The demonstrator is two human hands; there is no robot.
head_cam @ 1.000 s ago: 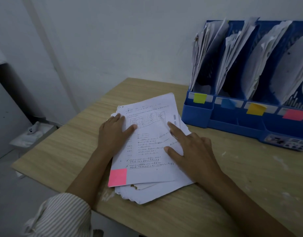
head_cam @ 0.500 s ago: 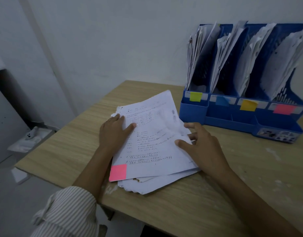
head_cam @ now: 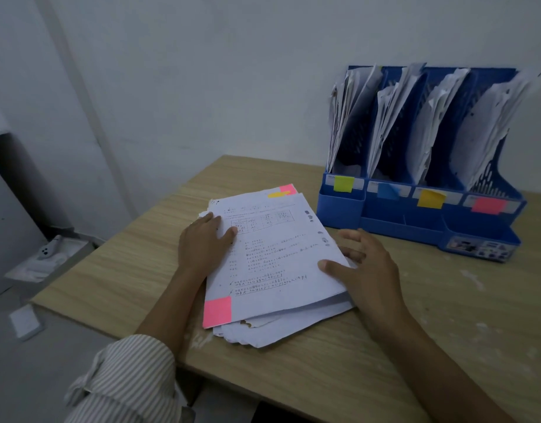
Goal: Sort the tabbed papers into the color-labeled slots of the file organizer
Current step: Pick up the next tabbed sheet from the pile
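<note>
1. I'm looking down at a stack of tabbed papers [head_cam: 272, 270] lying on the wooden worktop [head_cam: 446, 315], near its left front part.
2. Top sheet [head_cam: 275, 257] is carrying handwriting and a small printed table, with a pink tab [head_cam: 217, 311] sticking at its near left corner.
3. Left hand [head_cam: 202, 242] is lying flat on the stack's left edge, fingers straight, thumb spreading onto the top sheet; it's pressing, not gripping.
4. Right hand [head_cam: 366, 270] is sitting at the stack's right edge, thumb pressing on top of the top sheet, fingers curling at and under the paper edge; looks like it's pinching the upper sheets, which are lifting slightly off the lower ones.
5. Further tabs are peeking out at the stack's far edge: a yellow tab [head_cam: 278, 194] and another pink tab [head_cam: 288, 189].
6. Blue file organizer [head_cam: 415, 221] is standing at the far right of the worktop against the wall, well apart from the stack.
7. Its four slots are all holding leaning papers; front labels reading left to right: green label [head_cam: 343, 183], blue label [head_cam: 388, 190], orange label [head_cam: 430, 198], pink label [head_cam: 488, 205].
8. Striped sleeve [head_cam: 125, 380] is showing on the left arm, rolled up.
9. On the floor at left, a white shoe-like item [head_cam: 46, 251] is lying on a low stand; can't tell exactly what it is.
</note>
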